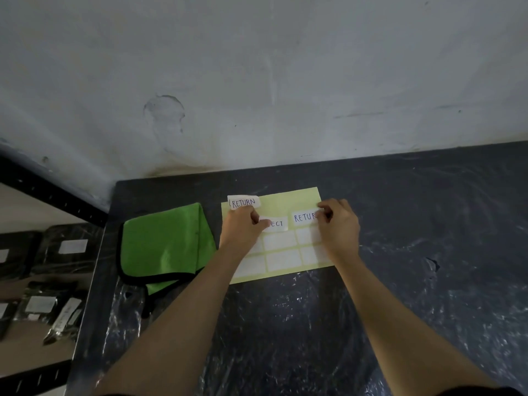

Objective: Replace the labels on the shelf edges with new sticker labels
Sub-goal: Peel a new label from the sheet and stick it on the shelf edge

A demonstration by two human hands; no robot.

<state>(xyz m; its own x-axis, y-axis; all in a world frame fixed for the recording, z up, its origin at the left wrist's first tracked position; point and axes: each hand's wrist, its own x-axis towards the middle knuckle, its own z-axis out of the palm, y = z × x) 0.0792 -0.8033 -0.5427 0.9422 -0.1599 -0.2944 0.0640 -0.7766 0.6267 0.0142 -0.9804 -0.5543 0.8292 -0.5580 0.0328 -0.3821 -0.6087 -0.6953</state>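
A pale yellow sticker sheet (288, 200) lies on the dark tabletop, with several blank white labels in its lower rows. A curled label reading "RETURN" (243, 202) sits at its top left corner. My left hand (243, 225) presses on the sheet, its fingertips on a label ending in "ECT" (277, 223). My right hand (338, 224) pinches the right end of another "RETURN" label (304, 217) on the sheet. Whether that label's edge is lifted I cannot tell.
A folded green cloth with black trim (165, 247) lies left of the sheet. The table (428, 224) is dark and covered in wrinkled plastic film, against a grey wall. At lower left, a black metal shelf (51, 195) holds dark packaged items with white labels (73, 246).
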